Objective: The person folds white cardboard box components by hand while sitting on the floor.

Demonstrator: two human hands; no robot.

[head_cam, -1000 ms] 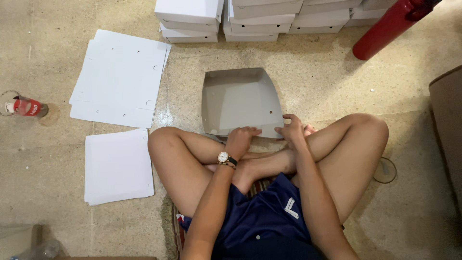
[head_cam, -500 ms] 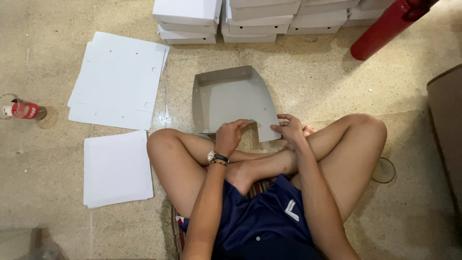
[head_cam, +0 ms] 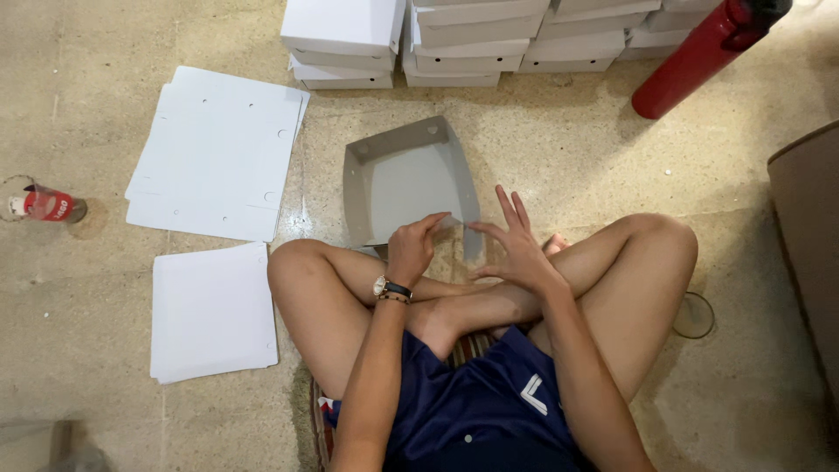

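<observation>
Head view: the half-folded grey cardboard box (head_cam: pixel 406 182) lies on the floor just beyond the crossed legs. The left hand (head_cam: pixel 411 249) pinches its near flap; the right hand (head_cam: pixel 516 249), fingers spread, touches the near-right corner.

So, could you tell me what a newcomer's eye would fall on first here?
The half-folded grey cardboard box on the floor centre, with the left hand and right hand at its near edge. Then the flat white sheets at left and the stacked white boxes along the top.
</observation>
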